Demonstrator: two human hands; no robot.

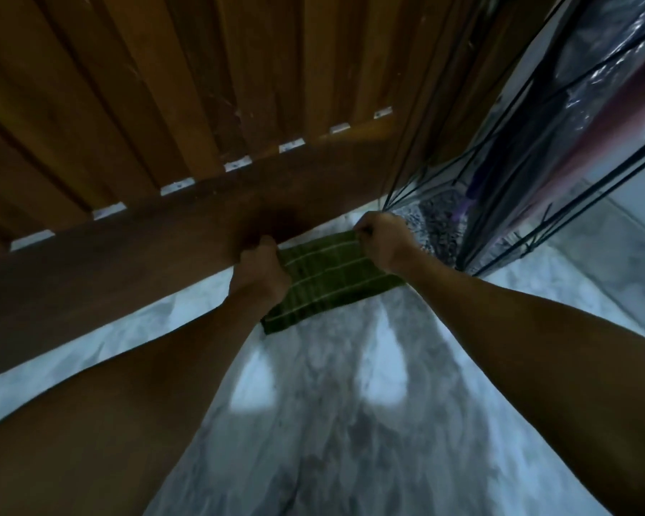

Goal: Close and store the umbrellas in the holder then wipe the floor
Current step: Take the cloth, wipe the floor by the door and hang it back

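A green cloth (328, 281) with thin pale stripes lies spread on the marbled white floor (324, 404), close to the foot of a wooden door. My left hand (259, 268) grips the cloth's far left corner. My right hand (382, 238) pinches its far right corner. Both arms reach forward from the bottom of the view. To the right stands a black wire holder (499, 202) with umbrellas (589, 117) inside, one of clear plastic and one dark red.
A slatted brown wooden door (187, 117) fills the upper left, its bottom rail just beyond the cloth. The wire holder stands right beside my right hand. Pale floor stretches toward me between my arms and to the far right.
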